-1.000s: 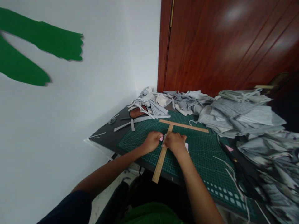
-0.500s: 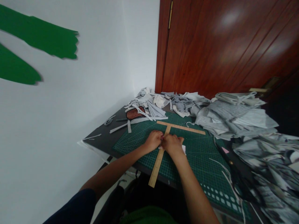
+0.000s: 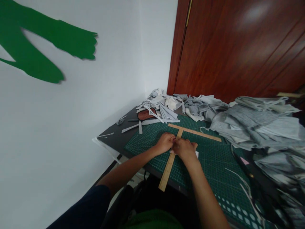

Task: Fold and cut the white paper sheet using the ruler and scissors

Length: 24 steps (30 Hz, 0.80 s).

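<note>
My left hand is closed, its fingertips meeting those of my right hand over the stem of a wooden T-square. Whatever the left fingers pinch is too small and hidden to make out. My right hand is curled with its knuckles up, just right of the stem. From beneath it sticks out a small white piece, perhaps cloth or paper, mostly covered by the hand. The T-square lies on a green cutting mat, its crossbar at the far side and its stem end jutting past the table's near edge.
Grey and white cloth scraps lie along the back around a brown oval item. A tall stack of grey fabric stands at right. Black scissors and thin white strips lie nearer. A white wall and wooden door border the table.
The whole view has shifted, so everything sits farther right in the picture. Both hands stay together over the T-square, with hardly any change in their grip.
</note>
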Each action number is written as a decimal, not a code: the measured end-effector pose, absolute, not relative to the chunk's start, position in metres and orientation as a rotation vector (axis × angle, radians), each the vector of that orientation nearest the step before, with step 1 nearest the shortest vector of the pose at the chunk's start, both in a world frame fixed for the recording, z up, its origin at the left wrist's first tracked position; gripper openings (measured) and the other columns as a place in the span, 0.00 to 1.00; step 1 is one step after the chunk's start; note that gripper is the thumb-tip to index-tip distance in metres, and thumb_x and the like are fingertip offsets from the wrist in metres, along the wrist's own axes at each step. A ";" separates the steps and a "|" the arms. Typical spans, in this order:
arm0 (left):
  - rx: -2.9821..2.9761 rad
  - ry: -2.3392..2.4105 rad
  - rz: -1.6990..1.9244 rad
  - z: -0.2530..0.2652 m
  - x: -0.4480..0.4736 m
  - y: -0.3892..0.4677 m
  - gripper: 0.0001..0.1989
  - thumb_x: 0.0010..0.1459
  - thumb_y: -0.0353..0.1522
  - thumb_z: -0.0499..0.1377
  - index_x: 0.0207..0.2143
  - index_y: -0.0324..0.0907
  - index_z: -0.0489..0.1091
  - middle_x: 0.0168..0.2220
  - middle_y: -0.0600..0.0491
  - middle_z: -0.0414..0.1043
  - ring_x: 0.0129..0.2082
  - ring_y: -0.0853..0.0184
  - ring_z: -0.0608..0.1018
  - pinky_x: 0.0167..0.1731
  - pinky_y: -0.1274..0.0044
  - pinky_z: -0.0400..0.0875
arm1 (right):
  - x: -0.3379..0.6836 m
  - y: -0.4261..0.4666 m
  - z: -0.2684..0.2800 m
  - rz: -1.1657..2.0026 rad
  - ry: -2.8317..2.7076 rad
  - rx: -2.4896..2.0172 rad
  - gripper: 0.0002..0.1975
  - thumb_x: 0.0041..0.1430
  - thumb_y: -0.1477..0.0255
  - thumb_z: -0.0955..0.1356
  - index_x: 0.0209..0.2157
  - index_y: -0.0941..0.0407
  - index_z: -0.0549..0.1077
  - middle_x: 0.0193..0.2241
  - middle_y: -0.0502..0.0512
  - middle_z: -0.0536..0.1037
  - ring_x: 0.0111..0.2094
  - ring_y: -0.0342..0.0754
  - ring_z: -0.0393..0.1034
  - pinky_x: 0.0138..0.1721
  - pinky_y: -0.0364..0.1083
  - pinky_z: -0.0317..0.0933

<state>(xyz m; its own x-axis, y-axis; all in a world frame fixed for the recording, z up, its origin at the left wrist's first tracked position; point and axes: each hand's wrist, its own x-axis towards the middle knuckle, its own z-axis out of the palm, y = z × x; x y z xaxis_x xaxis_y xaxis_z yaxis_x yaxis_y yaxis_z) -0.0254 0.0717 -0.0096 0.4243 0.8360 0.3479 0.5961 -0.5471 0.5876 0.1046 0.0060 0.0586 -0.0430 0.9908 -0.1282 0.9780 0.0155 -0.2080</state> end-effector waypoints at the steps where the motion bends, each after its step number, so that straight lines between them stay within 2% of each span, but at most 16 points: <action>1: 2.307 1.218 0.876 -0.009 -0.025 0.072 0.17 0.64 0.26 0.52 0.23 0.41 0.72 0.25 0.54 0.74 0.31 0.67 0.74 0.39 0.75 0.66 | 0.104 0.006 0.059 0.371 -2.196 -2.139 0.14 0.59 0.65 0.72 0.47 0.51 0.80 0.47 0.60 0.83 0.54 0.62 0.72 0.47 0.56 0.53; 7: 2.304 1.202 0.865 -0.008 -0.028 0.073 0.16 0.62 0.25 0.53 0.23 0.41 0.72 0.24 0.54 0.74 0.30 0.67 0.73 0.38 0.75 0.65 | 0.104 0.008 0.055 0.354 -2.177 -2.146 0.12 0.62 0.67 0.70 0.46 0.50 0.81 0.48 0.58 0.83 0.55 0.61 0.72 0.49 0.56 0.54; 12: 2.303 1.171 0.853 -0.007 -0.032 0.070 0.15 0.62 0.25 0.54 0.22 0.41 0.72 0.24 0.55 0.74 0.30 0.67 0.74 0.41 0.75 0.65 | 0.106 0.009 0.049 0.324 -2.180 -2.144 0.13 0.59 0.65 0.72 0.46 0.49 0.81 0.48 0.59 0.82 0.54 0.62 0.72 0.50 0.58 0.54; 19: 2.250 1.187 0.885 -0.009 -0.028 0.070 0.15 0.62 0.26 0.55 0.22 0.39 0.72 0.23 0.56 0.73 0.27 0.70 0.72 0.31 0.78 0.60 | 0.107 0.007 0.052 0.342 -2.188 -2.142 0.13 0.61 0.66 0.70 0.46 0.51 0.81 0.47 0.62 0.83 0.54 0.63 0.72 0.51 0.59 0.54; 24: 2.246 1.154 0.902 -0.010 -0.027 0.072 0.16 0.62 0.26 0.53 0.21 0.40 0.71 0.22 0.56 0.71 0.27 0.70 0.72 0.33 0.77 0.61 | 0.107 0.007 0.049 0.347 -2.182 -2.118 0.12 0.60 0.66 0.71 0.46 0.50 0.81 0.49 0.60 0.82 0.55 0.63 0.71 0.52 0.59 0.53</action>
<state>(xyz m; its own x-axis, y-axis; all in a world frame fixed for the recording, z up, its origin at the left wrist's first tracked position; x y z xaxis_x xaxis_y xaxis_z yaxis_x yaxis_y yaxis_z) -0.0268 0.0716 -0.0099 0.4339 0.8330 0.3433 0.5342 -0.5447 0.6465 0.1073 0.0071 0.0493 -0.0404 0.9943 -0.0985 0.9759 0.0181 -0.2175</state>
